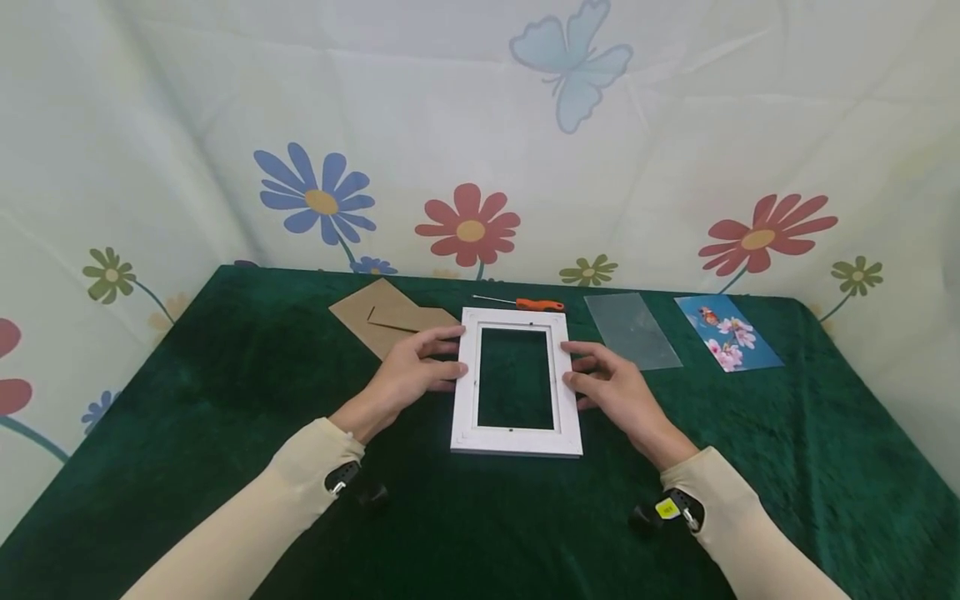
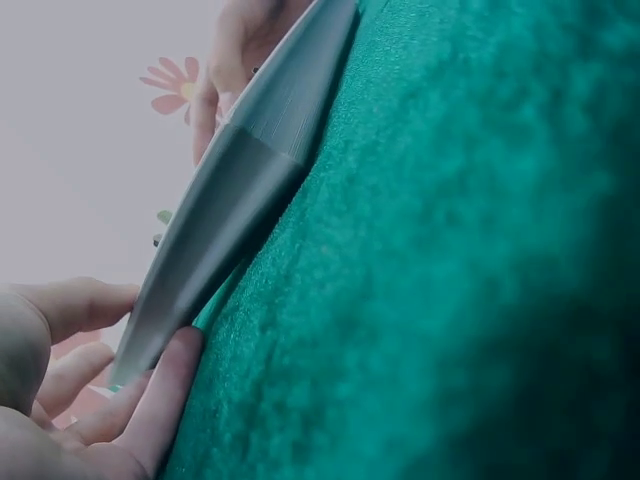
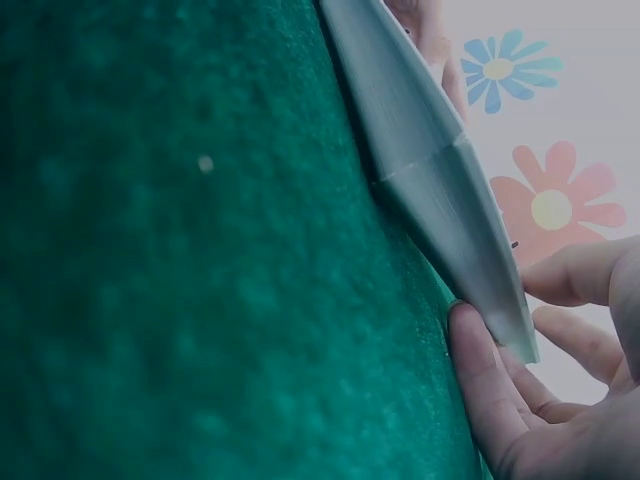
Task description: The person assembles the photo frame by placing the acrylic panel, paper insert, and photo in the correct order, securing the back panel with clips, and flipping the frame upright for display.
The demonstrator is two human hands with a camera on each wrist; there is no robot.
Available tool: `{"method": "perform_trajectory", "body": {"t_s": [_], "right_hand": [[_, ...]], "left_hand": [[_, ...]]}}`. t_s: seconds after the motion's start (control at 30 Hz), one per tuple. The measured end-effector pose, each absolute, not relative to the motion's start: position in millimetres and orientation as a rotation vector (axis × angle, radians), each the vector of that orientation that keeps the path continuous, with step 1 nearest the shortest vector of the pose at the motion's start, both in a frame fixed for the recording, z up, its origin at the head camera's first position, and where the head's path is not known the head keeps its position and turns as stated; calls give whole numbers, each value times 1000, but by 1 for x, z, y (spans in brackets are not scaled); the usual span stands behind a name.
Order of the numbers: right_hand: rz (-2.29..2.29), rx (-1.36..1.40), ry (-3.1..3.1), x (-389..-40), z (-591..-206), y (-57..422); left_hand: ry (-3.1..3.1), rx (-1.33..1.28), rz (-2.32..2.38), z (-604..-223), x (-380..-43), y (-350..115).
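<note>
A white picture frame (image 1: 467, 417) with an open middle is at the centre of the green cloth. Small dark tabs show along its inner edge. My left hand (image 1: 411, 372) grips its left side. In the left wrist view the thumb is on the upper face of the frame (image 2: 215, 215) and a finger reaches under its edge. My right hand (image 1: 613, 390) pinches the right side likewise; the right wrist view shows fingers at both faces of the frame (image 3: 440, 180). Whether the frame lies flat or is slightly lifted, I cannot tell.
Behind the frame lies an orange-handled screwdriver (image 1: 540, 305). A brown backing board (image 1: 375, 312) with a folded stand is at the back left. To the right are a clear sheet (image 1: 630, 329) and a picture of a bird and blossoms (image 1: 727, 333). A flowered curtain (image 1: 420, 108) hangs behind.
</note>
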State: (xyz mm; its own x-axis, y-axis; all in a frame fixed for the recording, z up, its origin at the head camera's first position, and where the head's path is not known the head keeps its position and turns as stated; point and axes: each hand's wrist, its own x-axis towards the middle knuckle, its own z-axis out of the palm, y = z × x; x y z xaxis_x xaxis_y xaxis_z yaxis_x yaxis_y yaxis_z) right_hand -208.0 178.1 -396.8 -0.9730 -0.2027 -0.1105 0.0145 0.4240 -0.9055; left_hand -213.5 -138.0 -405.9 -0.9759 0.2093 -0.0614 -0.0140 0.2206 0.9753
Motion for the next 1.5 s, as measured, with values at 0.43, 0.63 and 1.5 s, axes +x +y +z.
{"method": "perform_trajectory", "body": {"t_s": [0.43, 0.63, 1.5], "right_hand": [[-1505, -190, 2538, -207, -398, 180], [-1470, -230, 2573, -206, -397, 180], [-1442, -220, 2581, -207, -399, 181]], "left_hand": [[2370, 205, 1830, -409, -211, -134], [2397, 192, 1820, -409, -210, -134], [2466, 178, 1749, -407, -207, -130]]}}
